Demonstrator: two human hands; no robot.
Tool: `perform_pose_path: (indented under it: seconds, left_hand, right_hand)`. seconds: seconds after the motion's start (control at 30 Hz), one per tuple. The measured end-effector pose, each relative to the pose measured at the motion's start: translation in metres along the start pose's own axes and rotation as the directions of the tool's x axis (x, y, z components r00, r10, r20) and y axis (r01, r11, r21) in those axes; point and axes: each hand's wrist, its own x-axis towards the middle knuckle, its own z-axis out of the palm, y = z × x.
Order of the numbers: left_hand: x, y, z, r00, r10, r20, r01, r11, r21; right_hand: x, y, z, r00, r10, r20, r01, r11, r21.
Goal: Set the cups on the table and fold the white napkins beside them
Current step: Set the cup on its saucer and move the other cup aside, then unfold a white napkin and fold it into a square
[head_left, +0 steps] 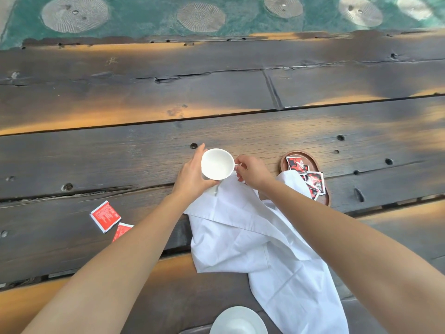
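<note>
Frame centre: white cup, empty, above napkin edge. Left hand cups its side; right hand pinches the handle. Tray at right holds red packets.

cups: one
saucers: one
white napkins: cannot tell, bunched together
loose red packets: two
wooden trays: one
</note>
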Motion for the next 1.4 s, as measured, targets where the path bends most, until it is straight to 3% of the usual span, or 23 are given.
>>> perform_pose_path:
  seconds: [0.53, 0.97, 1.13, 1.27, 1.4]
  left_hand:
    - [-0.015, 0.001, 0.007, 1.0, 0.012, 0.018, -0.013, 1.0, 0.029]
    - [-0.018, 0.005, 0.001, 0.992, 0.029, 0.121, -0.037, 0.997, 0.068]
    - [-0.046, -0.001, -0.008, 0.999, 0.0, -0.036, -0.001, 1.0, -0.018]
    - [-0.092, -0.016, -0.006, 0.986, 0.055, -0.155, -0.065, 0.996, -0.06]
    - [-0.135, -0.017, 0.005, 0.989, 0.11, -0.095, -0.112, 0.994, -0.018]
  right_hand:
    - [-0.015, 0.006, -0.001, 0.998, 0.034, 0.054, -0.034, 0.999, 0.009]
    - [-0.024, 0.008, -0.002, 0.997, -0.079, -0.003, 0.078, 0.992, -0.097]
    - [-0.048, 0.01, -0.012, 0.986, -0.115, -0.123, 0.1, 0.988, -0.121]
    - [-0.08, 0.015, -0.02, 0.98, -0.137, -0.145, 0.114, 0.981, -0.155]
    - [-0.122, 0.025, -0.018, 0.983, -0.14, -0.119, 0.116, 0.975, -0.187]
